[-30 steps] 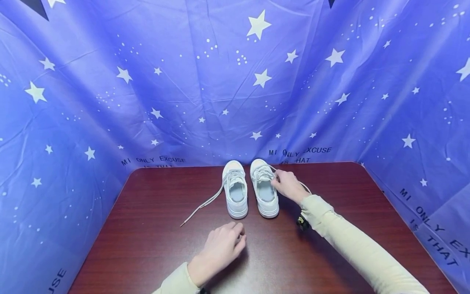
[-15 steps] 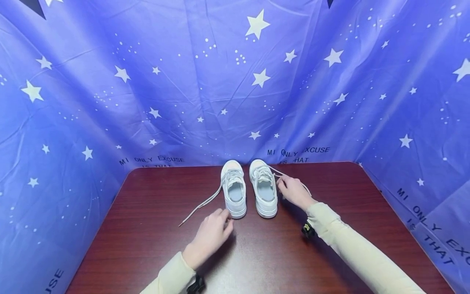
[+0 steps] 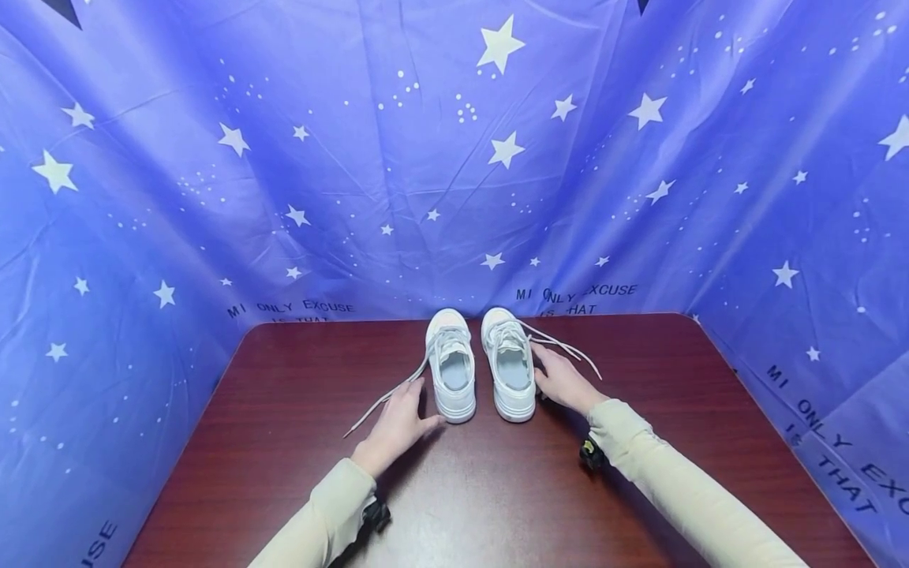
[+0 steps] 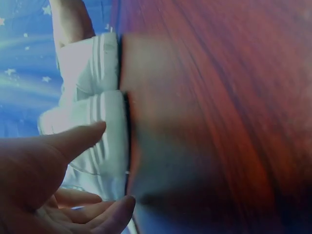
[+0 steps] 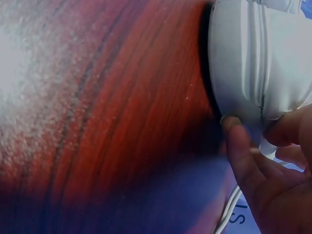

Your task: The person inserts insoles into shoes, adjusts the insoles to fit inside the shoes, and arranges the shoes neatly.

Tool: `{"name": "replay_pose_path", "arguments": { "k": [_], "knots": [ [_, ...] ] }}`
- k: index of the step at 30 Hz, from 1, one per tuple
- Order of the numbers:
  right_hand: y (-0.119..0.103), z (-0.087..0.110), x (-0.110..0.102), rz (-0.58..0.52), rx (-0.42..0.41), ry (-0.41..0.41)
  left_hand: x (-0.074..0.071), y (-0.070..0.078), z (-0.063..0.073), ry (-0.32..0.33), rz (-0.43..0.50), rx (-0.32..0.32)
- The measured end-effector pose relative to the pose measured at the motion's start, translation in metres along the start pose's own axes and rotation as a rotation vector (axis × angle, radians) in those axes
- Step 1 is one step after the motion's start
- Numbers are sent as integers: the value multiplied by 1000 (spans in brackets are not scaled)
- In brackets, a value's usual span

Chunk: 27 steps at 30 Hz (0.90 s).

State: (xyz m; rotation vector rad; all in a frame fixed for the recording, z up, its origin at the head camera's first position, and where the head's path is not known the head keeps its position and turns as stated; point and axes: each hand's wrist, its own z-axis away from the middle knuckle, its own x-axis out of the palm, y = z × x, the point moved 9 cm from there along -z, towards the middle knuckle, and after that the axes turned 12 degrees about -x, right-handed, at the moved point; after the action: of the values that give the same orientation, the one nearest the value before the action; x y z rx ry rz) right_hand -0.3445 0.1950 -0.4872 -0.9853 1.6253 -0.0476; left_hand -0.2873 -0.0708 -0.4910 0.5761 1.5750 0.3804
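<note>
Two white lace-up sneakers stand side by side at the table's far edge, heels toward me. My left hand (image 3: 398, 424) is spread beside the heel of the left sneaker (image 3: 457, 404), over part of its loose lace (image 3: 364, 418). In the left wrist view the thumb lies in front of that heel and the fingers reach low along the outer side; contact is unclear. My right hand (image 3: 566, 380) rests against the outer side of the right sneaker (image 3: 515, 404). The right wrist view has its fingertips touching the side near the sole. The right lace (image 3: 581, 352) trails freely beyond that hand.
The dark red wooden table (image 3: 469, 505) carries the sneakers. A blue star-print cloth (image 3: 390, 158) hangs behind the far edge and along both sides, close behind the sneaker toes.
My left hand has moved from below the heels forward and left, its fingers spreading beside the left sneaker. My right hand has released the right lace and lowered to that sneaker's side.
</note>
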Motion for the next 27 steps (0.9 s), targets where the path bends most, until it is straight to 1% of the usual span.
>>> {"name": "replay_pose_path", "arguments": {
  "k": [3, 6, 11, 16, 18, 22, 25, 27],
  "knots": [
    [4, 2, 4, -70, 30, -24, 7, -3, -5, -48, 30, -21],
    [6, 3, 6, -104, 46, -29, 11, -3, -9, -57, 52, -14],
    [1, 1, 3, -33, 6, -2, 13, 0, -15, -57, 89, 17],
    [-2, 1, 3, 6, -4, 8, 17, 3, -20, -114, 154, 51],
    [-3, 1, 4, 17, -6, 9, 18, 3, -21, -129, 175, 47],
    [-7, 1, 6, 27, -15, 12, 19, 0, -22, -143, 190, 17],
    [-10, 0, 8, 16, -18, 21, 19, -1, -22, -148, 190, 2],
    [-11, -1, 10, -19, -12, 18, 19, -1, -21, -146, 189, 1]
  ]
}}
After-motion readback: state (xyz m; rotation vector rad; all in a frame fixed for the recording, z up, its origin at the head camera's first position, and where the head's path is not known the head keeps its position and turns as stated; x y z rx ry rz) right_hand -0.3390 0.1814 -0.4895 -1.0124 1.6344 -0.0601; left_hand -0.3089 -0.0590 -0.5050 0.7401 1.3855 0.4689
